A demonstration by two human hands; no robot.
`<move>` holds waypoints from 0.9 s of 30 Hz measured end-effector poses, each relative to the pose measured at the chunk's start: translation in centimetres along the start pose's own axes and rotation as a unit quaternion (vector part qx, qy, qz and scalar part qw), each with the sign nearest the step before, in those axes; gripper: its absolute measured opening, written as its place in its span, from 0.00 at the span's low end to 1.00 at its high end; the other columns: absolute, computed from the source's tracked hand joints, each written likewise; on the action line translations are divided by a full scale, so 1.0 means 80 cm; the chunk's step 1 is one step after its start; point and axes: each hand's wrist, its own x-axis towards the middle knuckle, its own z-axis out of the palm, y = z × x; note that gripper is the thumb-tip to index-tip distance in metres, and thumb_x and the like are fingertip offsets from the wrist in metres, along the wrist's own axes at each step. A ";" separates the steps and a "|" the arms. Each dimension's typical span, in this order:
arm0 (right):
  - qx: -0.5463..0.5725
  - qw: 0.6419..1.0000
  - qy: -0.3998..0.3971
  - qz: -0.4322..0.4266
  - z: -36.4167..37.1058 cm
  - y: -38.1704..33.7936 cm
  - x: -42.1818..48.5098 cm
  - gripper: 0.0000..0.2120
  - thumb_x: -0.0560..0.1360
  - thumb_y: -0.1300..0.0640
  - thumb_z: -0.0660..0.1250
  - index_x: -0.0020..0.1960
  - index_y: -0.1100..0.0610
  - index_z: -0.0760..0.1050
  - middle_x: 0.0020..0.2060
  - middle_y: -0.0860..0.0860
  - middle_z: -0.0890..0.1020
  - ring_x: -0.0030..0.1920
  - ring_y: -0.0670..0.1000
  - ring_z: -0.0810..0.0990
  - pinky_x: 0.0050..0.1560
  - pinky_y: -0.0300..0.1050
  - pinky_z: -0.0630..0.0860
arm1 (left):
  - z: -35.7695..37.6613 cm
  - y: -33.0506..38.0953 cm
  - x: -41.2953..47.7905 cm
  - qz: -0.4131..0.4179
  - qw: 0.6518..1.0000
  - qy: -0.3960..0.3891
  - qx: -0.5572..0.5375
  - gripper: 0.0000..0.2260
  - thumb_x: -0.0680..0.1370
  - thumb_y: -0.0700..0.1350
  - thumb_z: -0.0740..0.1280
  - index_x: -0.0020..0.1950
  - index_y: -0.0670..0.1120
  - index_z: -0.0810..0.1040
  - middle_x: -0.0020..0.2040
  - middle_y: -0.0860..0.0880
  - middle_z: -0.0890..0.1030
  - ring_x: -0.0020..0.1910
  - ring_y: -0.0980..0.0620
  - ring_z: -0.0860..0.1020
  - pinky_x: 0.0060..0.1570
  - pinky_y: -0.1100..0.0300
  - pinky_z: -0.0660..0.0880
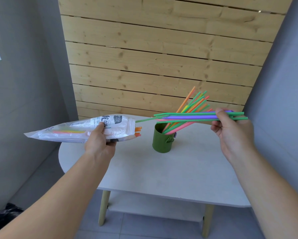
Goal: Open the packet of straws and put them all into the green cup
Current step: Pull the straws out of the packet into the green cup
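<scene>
Mid-transfer step: right hand point(231, 131) is pinching a horizontal bundle of straws point(188, 117) just above the green cup point(163, 140), one green tip right at the packet mouth; left hand point(100, 140) is gripping the packet point(72, 130) in the air, left of the cup; cup is standing on the white table point(144, 169). Next move, I'd say: tilting the bundle upright and dropping it in without tipping the cup. Counts: one cup, one packet; roughly six straws in the bundle, a dozen-odd leaning in the cup point(194, 102), exact number unclear; two orange ends point(138, 131) poking out of the packet, a few more showing through the film.
</scene>
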 end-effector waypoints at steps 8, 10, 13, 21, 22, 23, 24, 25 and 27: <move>-0.053 0.996 0.052 -0.049 -0.007 -0.014 -0.001 0.07 0.75 0.60 0.70 0.40 0.52 0.79 0.33 0.48 0.79 0.27 0.45 0.75 0.33 0.40 0.76 | 0.000 -0.006 0.006 0.014 1.000 0.010 0.014 0.16 0.78 0.42 0.75 0.65 0.47 0.77 0.51 0.49 0.87 0.45 0.52 0.86 0.39 0.55 0.83; -0.069 0.995 0.050 -0.060 -0.006 -0.018 -0.003 0.07 0.75 0.60 0.70 0.40 0.52 0.79 0.32 0.49 0.78 0.26 0.45 0.75 0.33 0.41 0.76 | 0.000 -0.008 0.007 0.014 1.000 0.010 0.017 0.17 0.78 0.42 0.75 0.66 0.47 0.77 0.51 0.50 0.86 0.44 0.52 0.86 0.38 0.55 0.83; -0.098 0.991 0.048 -0.078 -0.003 -0.022 -0.005 0.06 0.75 0.59 0.70 0.39 0.52 0.79 0.30 0.49 0.78 0.25 0.46 0.75 0.33 0.42 0.77 | 0.000 -0.008 0.007 0.018 1.000 0.010 0.018 0.18 0.78 0.41 0.75 0.67 0.47 0.77 0.52 0.49 0.87 0.45 0.52 0.86 0.38 0.55 0.83; -0.151 0.984 0.025 -0.095 0.004 -0.033 -0.008 0.06 0.75 0.59 0.70 0.40 0.51 0.78 0.29 0.49 0.78 0.25 0.44 0.74 0.32 0.40 0.77 | -0.003 -0.004 0.007 0.017 1.000 0.006 0.021 0.16 0.78 0.41 0.75 0.64 0.48 0.77 0.51 0.50 0.86 0.43 0.53 0.86 0.35 0.57 0.82; -0.150 0.984 0.027 -0.093 0.004 -0.034 -0.007 0.06 0.75 0.59 0.70 0.39 0.51 0.78 0.29 0.49 0.78 0.25 0.45 0.74 0.33 0.41 0.77 | -0.003 -0.004 0.006 0.016 1.000 0.004 0.022 0.16 0.78 0.41 0.75 0.64 0.48 0.77 0.52 0.50 0.86 0.43 0.53 0.86 0.36 0.56 0.83; -0.149 0.984 0.030 -0.090 0.004 -0.036 -0.005 0.07 0.74 0.58 0.71 0.39 0.52 0.78 0.29 0.50 0.77 0.26 0.45 0.74 0.34 0.42 0.77 | -0.003 -0.004 0.005 0.015 1.000 0.003 0.021 0.16 0.78 0.41 0.75 0.64 0.48 0.77 0.52 0.50 0.86 0.43 0.53 0.86 0.38 0.56 0.83; -0.148 0.985 0.031 -0.086 0.003 -0.037 -0.004 0.06 0.74 0.58 0.71 0.38 0.52 0.78 0.29 0.50 0.77 0.26 0.46 0.74 0.34 0.43 0.77 | -0.004 -0.003 0.004 0.015 1.000 0.002 0.021 0.16 0.78 0.41 0.75 0.64 0.47 0.77 0.52 0.49 0.86 0.44 0.52 0.86 0.41 0.55 0.84; -0.147 0.985 0.031 -0.082 0.003 -0.038 -0.002 0.06 0.74 0.58 0.71 0.38 0.52 0.78 0.29 0.50 0.77 0.26 0.47 0.74 0.35 0.44 0.77 | -0.004 -0.003 0.004 0.014 1.000 0.002 0.021 0.15 0.78 0.41 0.75 0.63 0.47 0.77 0.52 0.49 0.86 0.45 0.52 0.86 0.43 0.54 0.84; -0.156 0.985 0.027 -0.076 0.003 -0.038 0.002 0.06 0.74 0.58 0.71 0.39 0.52 0.78 0.29 0.51 0.77 0.26 0.46 0.73 0.36 0.45 0.78 | -0.004 -0.003 0.005 0.013 1.000 0.000 0.024 0.12 0.78 0.41 0.75 0.59 0.47 0.77 0.52 0.49 0.86 0.45 0.52 0.86 0.43 0.54 0.84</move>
